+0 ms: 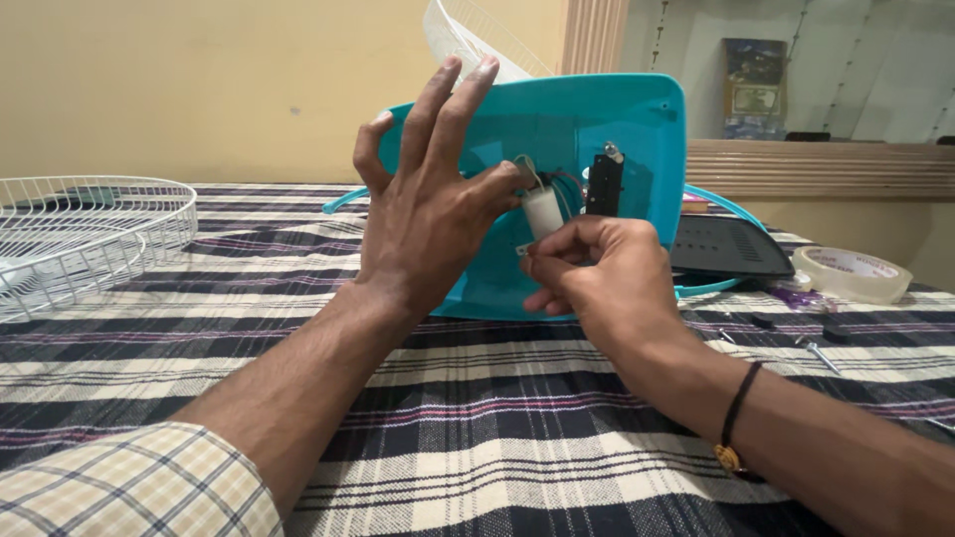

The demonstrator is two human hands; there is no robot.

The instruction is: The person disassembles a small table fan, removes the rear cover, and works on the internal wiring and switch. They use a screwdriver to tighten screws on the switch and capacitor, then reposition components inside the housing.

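Observation:
A teal plastic fan base housing (617,119) stands on edge on the checked cloth, its open inside facing me. Inside it are a small white cylindrical capacitor (542,211) with wires and a black switch block (604,184). My left hand (428,209) is spread against the housing, thumb tip touching the top of the capacitor, other fingers pointing up. My right hand (597,278) pinches the lower end of the capacitor between thumb and fingers, just in front of the housing.
A white wire fan guard (90,234) lies at the left. Another white guard (468,35) pokes up behind the housing. A black vented cover (731,247), a roll of clear tape (851,273) and a loose screw (821,351) lie at the right. A wooden ledge runs behind.

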